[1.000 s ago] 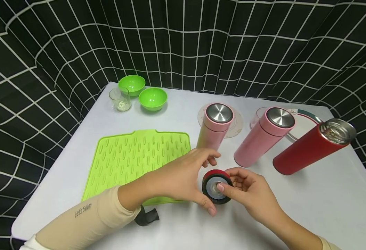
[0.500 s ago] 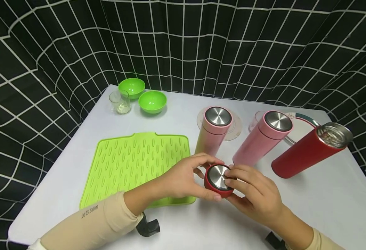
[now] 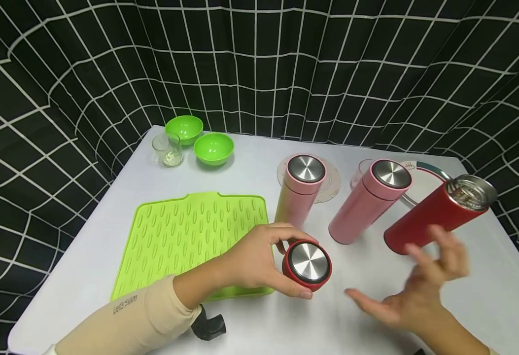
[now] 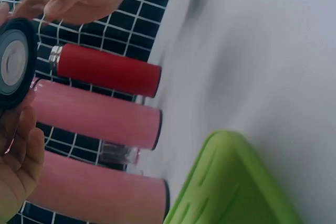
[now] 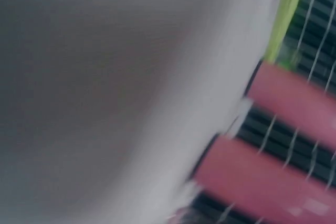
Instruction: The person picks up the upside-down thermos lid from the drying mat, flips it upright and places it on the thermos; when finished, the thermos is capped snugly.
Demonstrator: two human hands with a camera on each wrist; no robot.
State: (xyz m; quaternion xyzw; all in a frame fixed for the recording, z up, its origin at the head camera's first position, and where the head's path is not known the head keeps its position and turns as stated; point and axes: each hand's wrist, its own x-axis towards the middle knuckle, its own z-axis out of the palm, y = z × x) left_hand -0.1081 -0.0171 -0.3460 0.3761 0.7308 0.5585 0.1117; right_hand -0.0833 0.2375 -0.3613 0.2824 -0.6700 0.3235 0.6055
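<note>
My left hand (image 3: 257, 259) grips a red bottle lid (image 3: 309, 262) by its side, with the shiny steel top facing up in the head view. The lid's pale underside shows in the left wrist view. Apart from the lid, my right hand (image 3: 423, 291) is spread with fingers extended, blurred, and holds nothing. Just beyond it stands the red thermos bottle (image 3: 428, 217), its steel mouth uncovered. Two pink thermos bottles, the nearer-left one (image 3: 299, 197) and the middle one (image 3: 365, 204), stand upright with their lids on. In the right wrist view no hand shows.
A green ridged mat (image 3: 192, 241) lies at the left. Behind it are two green bowls, one at the front (image 3: 214, 149), and a glass (image 3: 168, 150) with something white inside. A patterned round coaster (image 3: 330, 182) and a plate (image 3: 423, 182) lie behind the bottles.
The lid turned over from underside-up to steel-top-up between both hands. My right hand then let go and moved right, toward the red bottle, while my left hand kept hold.
</note>
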